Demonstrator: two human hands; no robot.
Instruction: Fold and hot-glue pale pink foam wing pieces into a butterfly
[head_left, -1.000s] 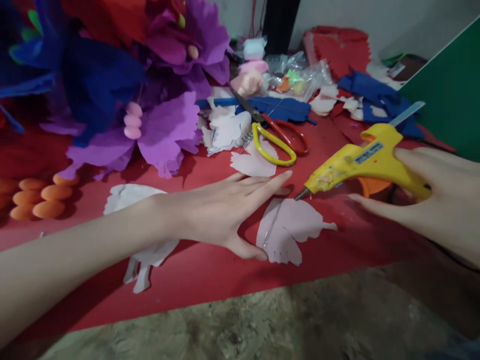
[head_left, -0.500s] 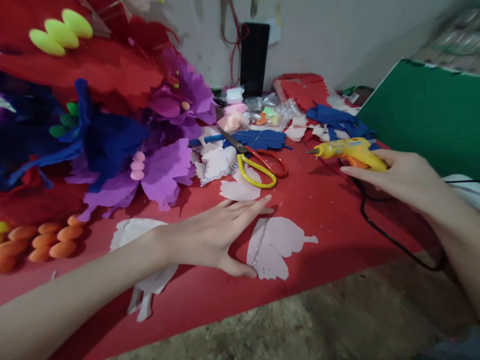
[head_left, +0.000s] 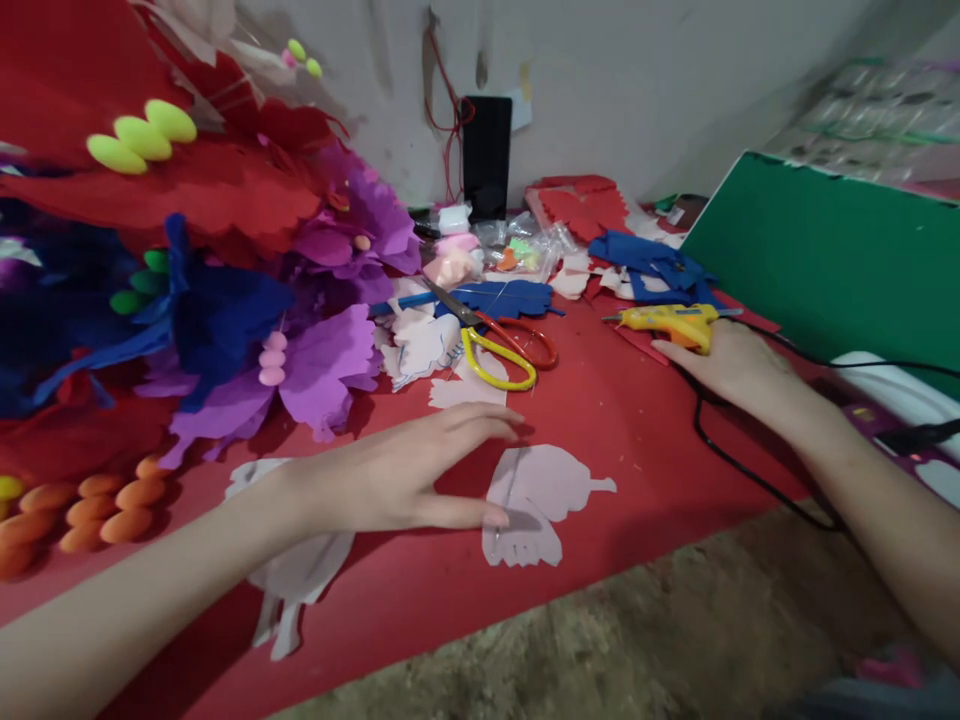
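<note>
My left hand (head_left: 409, 468) hovers at the left edge of a pale pink petal cutout (head_left: 559, 480), its fingers and thumb apart. The thumb tip overlaps the cutout, which has a shiny streak near its left side. Under my left forearm lies another pale cutout (head_left: 300, 572), partly hidden. At the right, my right hand (head_left: 739, 365) is around the rear and handle of a yellow glue gun (head_left: 664, 319), low over the table, its nozzle pointing left. The thumb stretches along the near side; the other fingers are mostly hidden. Scissors (head_left: 499, 357) with one yellow and one red handle lie beyond my left hand.
Large red, blue and purple flowers (head_left: 322, 360) crowd the left, with orange oval pieces (head_left: 127, 500) in front. Blue scraps (head_left: 652, 262) and plastic bags (head_left: 525, 245) lie at the back. A green board (head_left: 832, 240) leans at right. A black cord (head_left: 757, 475) loops near the table edge.
My right hand has brought the glue gun lower, toward the table. My left hand's fingers have drawn in and curved, and the thumb has shifted up over the cutout. The view has tilted slightly.
</note>
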